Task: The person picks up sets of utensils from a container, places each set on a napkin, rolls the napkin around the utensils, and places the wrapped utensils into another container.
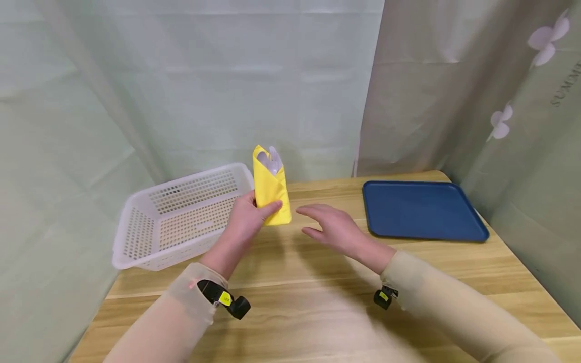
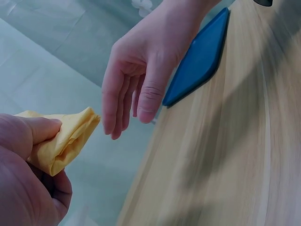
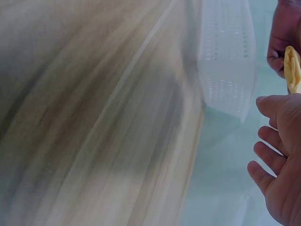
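Observation:
A folded yellow napkin (image 1: 271,194) stands upright in the air above the table, gripped near its lower end by my left hand (image 1: 247,214). The thumb lies across its front. Out of the napkin's top pocket poke a spoon (image 1: 263,159) and what looks like a fork (image 1: 274,160), both pale. My right hand (image 1: 330,227) hovers just right of the napkin, apart from it, its fingers loosely extended and holding nothing. In the left wrist view the napkin's folded bottom edge (image 2: 70,141) faces the right hand (image 2: 141,66).
A white perforated plastic basket (image 1: 190,248) stands on the wooden table (image 1: 290,302) at the left. A blue tray (image 1: 422,209) lies at the right. Pale curtains (image 1: 227,75) hang behind and beside the table.

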Tool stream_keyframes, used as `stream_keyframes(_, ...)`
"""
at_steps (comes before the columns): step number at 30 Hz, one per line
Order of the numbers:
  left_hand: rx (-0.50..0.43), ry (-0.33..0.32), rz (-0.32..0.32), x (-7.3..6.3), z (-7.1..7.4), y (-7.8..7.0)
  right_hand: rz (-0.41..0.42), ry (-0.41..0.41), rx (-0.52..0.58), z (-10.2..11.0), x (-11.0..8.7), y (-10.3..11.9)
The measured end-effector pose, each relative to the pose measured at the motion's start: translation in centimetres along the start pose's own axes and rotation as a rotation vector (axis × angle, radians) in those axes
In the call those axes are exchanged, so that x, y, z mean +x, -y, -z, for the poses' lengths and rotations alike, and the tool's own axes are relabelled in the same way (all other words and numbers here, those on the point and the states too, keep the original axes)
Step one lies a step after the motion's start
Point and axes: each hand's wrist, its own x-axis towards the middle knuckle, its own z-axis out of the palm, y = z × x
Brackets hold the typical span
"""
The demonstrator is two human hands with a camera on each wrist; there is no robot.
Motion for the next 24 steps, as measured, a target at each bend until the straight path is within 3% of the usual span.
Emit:
stream_keyframes(12, 0.039, -0.018, -0.015, 0.4, 1.8, 0.0, 0.178, 0.05, -0.084, -0.9, 1.9, -0.5)
stream_keyframes(24, 0.068, -0.043, -0.013, 0.9, 4.7, 0.3, 0.262, 0.141, -0.156, -1.3, 5.4, 0.2)
